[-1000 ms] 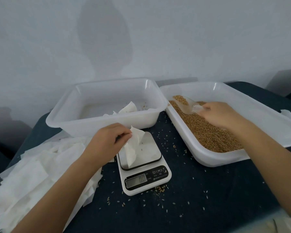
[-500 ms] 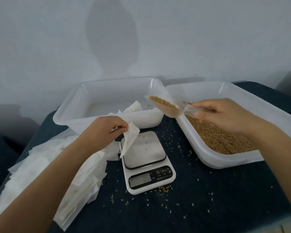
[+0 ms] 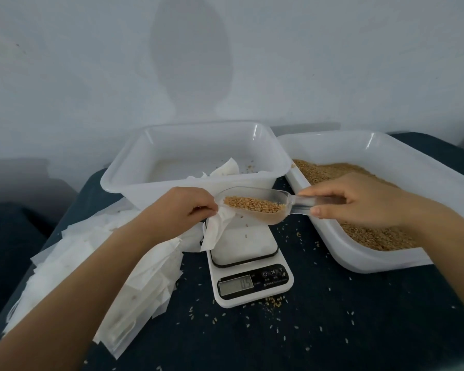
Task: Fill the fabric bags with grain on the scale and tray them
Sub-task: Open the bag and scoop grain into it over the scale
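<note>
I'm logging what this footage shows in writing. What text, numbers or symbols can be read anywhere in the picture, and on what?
"0.5" on the display of the scale; the decimal point is faint.
"M" on the middle button of the scale, between a power symbol and a third button, too blurred to read.
Small print under the buttons: too small to read.
Nothing legible on the trays, bags or scoop.

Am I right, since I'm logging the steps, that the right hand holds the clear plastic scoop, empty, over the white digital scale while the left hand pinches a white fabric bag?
Not quite. In the head view the clear plastic scoop is not empty: it carries brown grain. The rest stands: the right hand holds it over the white digital scale while the left hand pinches a white fabric bag.
</note>
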### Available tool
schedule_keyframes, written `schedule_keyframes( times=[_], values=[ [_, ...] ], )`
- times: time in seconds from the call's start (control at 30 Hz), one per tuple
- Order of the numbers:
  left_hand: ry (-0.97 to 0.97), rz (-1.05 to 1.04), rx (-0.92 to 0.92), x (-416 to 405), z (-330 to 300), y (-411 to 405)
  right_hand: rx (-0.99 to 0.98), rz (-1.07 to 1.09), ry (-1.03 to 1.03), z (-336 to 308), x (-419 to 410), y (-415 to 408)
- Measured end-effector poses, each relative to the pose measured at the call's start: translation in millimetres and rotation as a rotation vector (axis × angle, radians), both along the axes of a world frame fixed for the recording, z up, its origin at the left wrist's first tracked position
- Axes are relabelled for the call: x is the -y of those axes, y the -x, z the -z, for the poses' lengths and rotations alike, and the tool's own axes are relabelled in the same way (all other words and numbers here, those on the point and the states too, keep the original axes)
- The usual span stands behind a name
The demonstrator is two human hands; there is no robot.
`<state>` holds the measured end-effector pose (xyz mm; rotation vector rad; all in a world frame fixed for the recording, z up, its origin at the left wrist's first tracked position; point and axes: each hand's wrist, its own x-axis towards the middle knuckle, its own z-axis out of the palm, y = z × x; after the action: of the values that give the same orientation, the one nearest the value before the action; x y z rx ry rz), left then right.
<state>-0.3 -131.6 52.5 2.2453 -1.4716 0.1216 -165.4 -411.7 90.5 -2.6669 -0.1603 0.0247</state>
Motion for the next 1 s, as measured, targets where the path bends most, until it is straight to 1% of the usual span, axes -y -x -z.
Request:
schedule_keyframes(
  times=[0.27, 0.5, 0.6, 1.0],
  values=[
    [0.012, 0.022, 0.000, -4, 2, -2, -0.054, -0.021, 0.042, -19, 2, -6],
    [0.011, 0.044, 0.023, -3, 3, 0, -0.125, 0.013, 0.071, -30, 0, -9],
    [0.022, 0.054, 0.019, -2, 3, 2, -0.154, 0.035, 0.105, -35, 0, -10],
    [0.034, 0.107, 0.069, 10, 3, 12, -0.224, -0.005, 0.215, -48, -8, -13]
  ],
)
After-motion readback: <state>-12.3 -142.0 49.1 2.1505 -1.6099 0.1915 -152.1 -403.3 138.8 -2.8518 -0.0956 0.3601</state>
